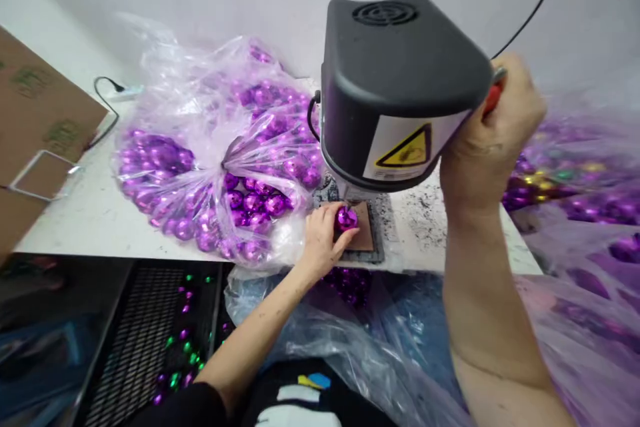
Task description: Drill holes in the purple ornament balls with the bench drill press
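Now the left hand (321,239) pinches a shiny purple ball (347,217) over the brown pad (366,230) by the black press (400,73), and the right hand (505,110) grips its red handle (493,99) — it looks like lining-up time, so the next move seems to need a still ball.

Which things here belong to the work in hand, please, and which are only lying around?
In the work:
purple bauble, in the left hand
black press, its red handle in the right hand
brown pad beneath the press
probably the clear bag of purple baubles

Apparently lying around:
cardboard box
small green and purple pieces on black mesh
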